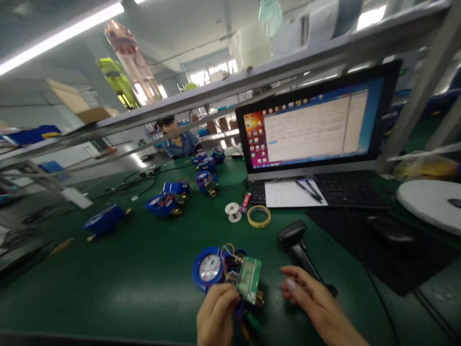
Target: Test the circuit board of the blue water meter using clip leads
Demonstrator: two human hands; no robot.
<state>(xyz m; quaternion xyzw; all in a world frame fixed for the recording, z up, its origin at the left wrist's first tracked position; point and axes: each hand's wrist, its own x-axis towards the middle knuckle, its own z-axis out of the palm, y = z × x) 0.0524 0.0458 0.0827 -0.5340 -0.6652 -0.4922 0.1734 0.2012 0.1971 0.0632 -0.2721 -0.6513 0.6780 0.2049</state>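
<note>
A blue water meter point(208, 269) with a white dial lies on the green table near the front edge, with coloured wires and a green circuit board point(250, 278) hanging on its right side. My left hand point(216, 315) is closed in a pinch on the wires and the lower edge of the board. To the right of the board hovers my right hand point(309, 298), fingers loosely curled and apart, holding nothing. Just behind it lies a black barcode scanner point(297, 245).
Several more blue meters point(169, 202) lie across the green table point(144, 278). A yellow tape ring point(258, 216) and a white spool point(232, 211) sit before a monitor point(309, 125), keyboard and paper sheet point(288, 192). A person in blue sits at the far end.
</note>
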